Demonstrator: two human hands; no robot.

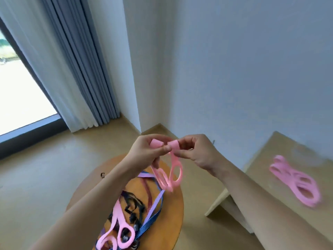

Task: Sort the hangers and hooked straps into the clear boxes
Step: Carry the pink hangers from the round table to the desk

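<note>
Both hands work at chest level above the round tabletop [173, 213]. The left hand [147, 152] and right hand [196, 152] meet at the fingers, and each pinches the curled top of one of the two held hangers [173, 157]. The left fingers [163, 150] are curled on the left top and the right fingers [185, 140] on the right top, so neither hand is free. The tops sit side by side, touching or nearly so. The held hangers drop straight down from the fingers: the long axis runs near vertical, leaning slightly right at the lower end, and the looped ends hang clear of the tabletop. Each is a flat pink band with a rolled hook at the top and oval cut-outs at the bottom; expect it to flex and swing. The pink pile [297, 183] lies on the side tabletop [270, 195], well to your right, so the right hand is nearer to it. Blur hides any box wall around the pile; you cannot tell whether a clear box encloses it. Judged from this, the next move is a rightward carry, probably with the right hand leading. More loose hangers [116, 212] and tangled straps [159, 198] remain on the round tabletop below your left forearm, not yet sorted.
</note>
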